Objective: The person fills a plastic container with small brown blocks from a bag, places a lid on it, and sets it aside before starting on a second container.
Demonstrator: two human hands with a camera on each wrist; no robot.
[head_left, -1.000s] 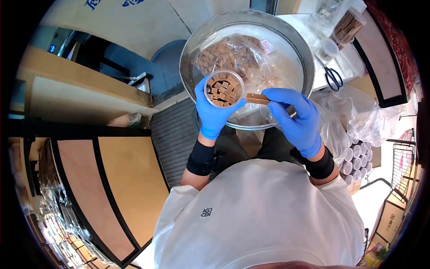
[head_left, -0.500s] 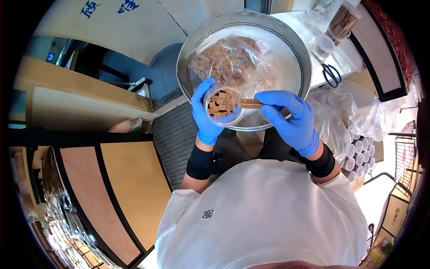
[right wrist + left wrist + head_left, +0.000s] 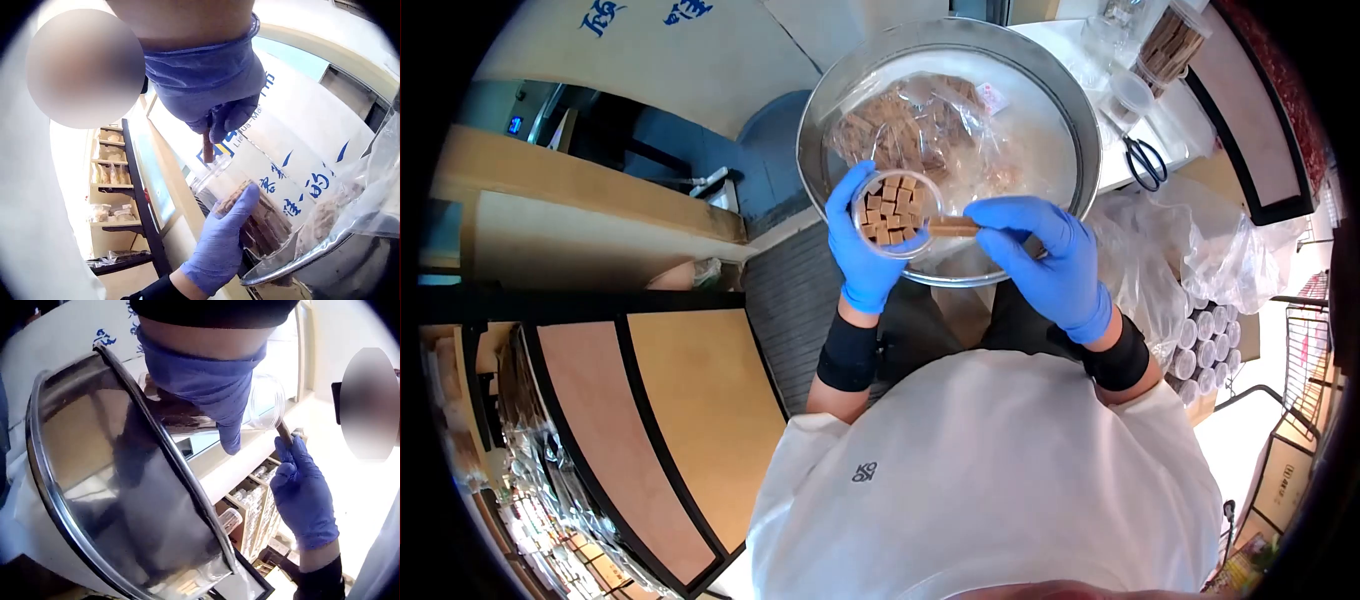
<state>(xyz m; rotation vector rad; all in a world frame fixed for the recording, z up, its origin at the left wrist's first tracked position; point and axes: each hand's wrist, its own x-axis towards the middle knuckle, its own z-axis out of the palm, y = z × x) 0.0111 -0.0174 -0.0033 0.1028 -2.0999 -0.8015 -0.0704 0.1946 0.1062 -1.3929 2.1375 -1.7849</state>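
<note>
My gloved left hand [image 3: 862,265] grips a clear plastic jar [image 3: 267,403] by its side, above the front of a round metal pan [image 3: 1083,125]. Brown square-cut sticks [image 3: 890,212] stand packed in it, their ends showing at its mouth in the head view. Between thumb and fingers, my gloved right hand [image 3: 1050,265] pinches a brown stick [image 3: 208,147], whose free end comes right at the jar's rim. Inside the pan lies a clear plastic bag [image 3: 900,125] of similar brown pieces.
Right of the pan, a white surface holds black-handled scissors [image 3: 1145,165], a clear tub [image 3: 1130,95] and a filled jar [image 3: 1172,45]. Loose plastic bags [image 3: 1235,250] hang near several lidded jars [image 3: 1205,345] at lower right. A cabinet [image 3: 690,400] stands at left.
My right hand has come left with the stick, nearer the jar's mouth. The jar dipped toward me, then rose partway back, still in my left hand.
</note>
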